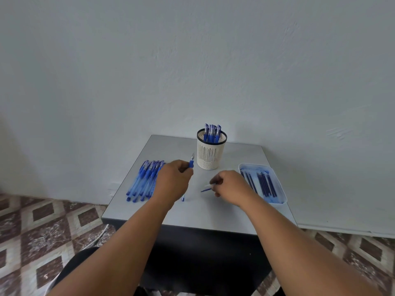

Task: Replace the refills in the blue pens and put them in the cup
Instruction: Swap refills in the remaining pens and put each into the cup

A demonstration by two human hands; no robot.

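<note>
While the left hand (174, 180) grips one blue pen (190, 162) upright, the right hand (229, 186) pinches one refill (206, 190) over bare tabletop (213, 214) between them. About four pens stand in the cup (210, 153) near the far edge; roughly eight pens (143, 180) lie left, several refills in the tray (277, 189) right.

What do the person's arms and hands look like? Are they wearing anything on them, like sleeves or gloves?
Both arms are bare as far up as the picture shows, with no sleeves in sight. The left hand and the right hand wear no gloves. No watch, bracelet or ring shows on either. The fingers are mostly hidden behind the backs of the hands.
</note>
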